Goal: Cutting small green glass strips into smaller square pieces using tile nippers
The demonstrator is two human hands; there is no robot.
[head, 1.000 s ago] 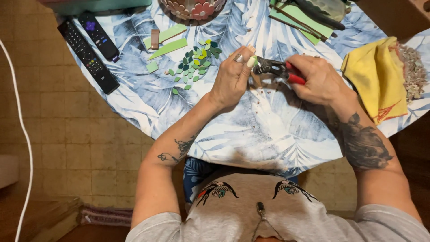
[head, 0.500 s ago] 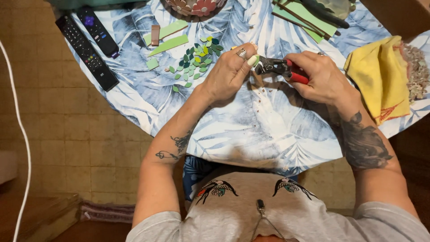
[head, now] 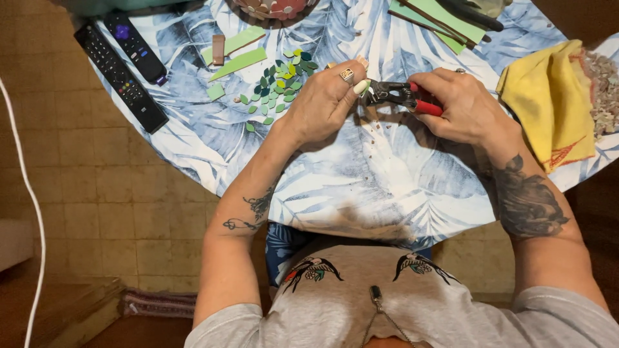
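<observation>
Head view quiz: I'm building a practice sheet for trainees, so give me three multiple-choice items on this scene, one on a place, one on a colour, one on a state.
1. Where do the two remote controls lie?
A. at the table's left edge
B. on the yellow cloth
C. on the floor

2. What colour are the handles of the nippers?
A. blue
B. red
C. white

3. How is the right hand engaged?
A. resting flat on the table
B. hanging off the table
C. gripping the nippers' handles

Answers:
1 A: both dark remotes sit side by side near the left rim of the leaf-print tablecloth.
2 B: red shows between the fingers.
3 C: its fingers wrap the handles, while the left hand brings a small pale piece to the tool's tip, beside the pile of green pieces.
</observation>
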